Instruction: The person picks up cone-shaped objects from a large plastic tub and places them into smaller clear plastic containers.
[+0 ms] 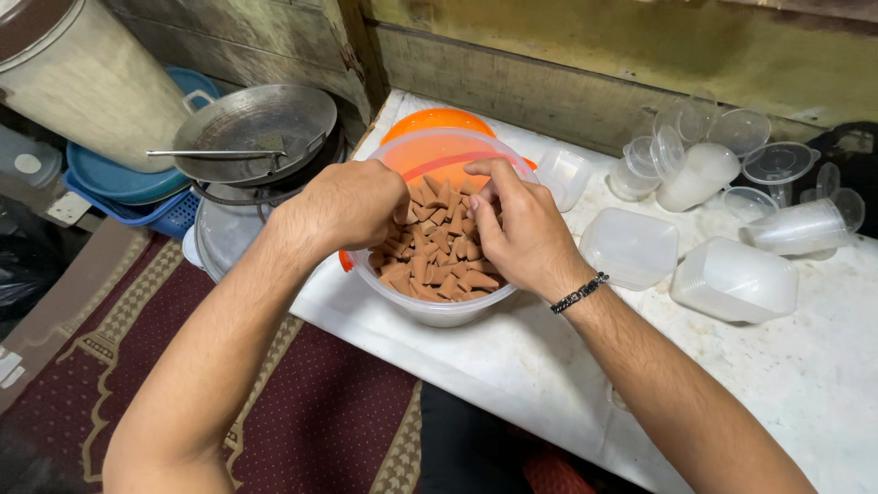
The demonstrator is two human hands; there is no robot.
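As both hands [430, 215] dig in, the clear tub [439, 306] holds seemingly brown cones [439, 265].

Viewpoint: head-worn, above the hands
Facing: steeply down and forward, toward the white table [823, 384] and the wall behind it
Nearness: close, forearms fill the lower frame
Shared views: only one view

A tub [439, 311] of cones [439, 261] sits at the table's [823, 384] near-left edge. Both hands, the left hand [343, 206] and right hand [521, 229], reach into it. Lidded boxes [732, 279] lie at three o'clock, stacked cups [704, 155] at two, a pan [256, 128] at ten.
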